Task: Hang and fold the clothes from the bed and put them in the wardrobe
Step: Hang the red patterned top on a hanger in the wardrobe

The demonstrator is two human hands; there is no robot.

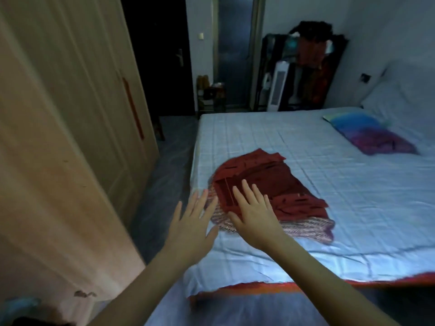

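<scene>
bed (306,165) open right of red garment (270,182) | wardrobe (70,114) crowds left | aisle seemingly narrow

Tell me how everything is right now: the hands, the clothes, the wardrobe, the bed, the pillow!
left hand: open, fingers spread, holding nothing.
right hand: open, fingers straight, over the red garment.
red garment: lying crumpled on the bed, not folded.
striped knit garment: lying under the red one, unfolded.
wardrobe: doors closed.
bed: covered with a pale sheet, slightly wrinkled.
pillow: lying flat at the far end.
</scene>
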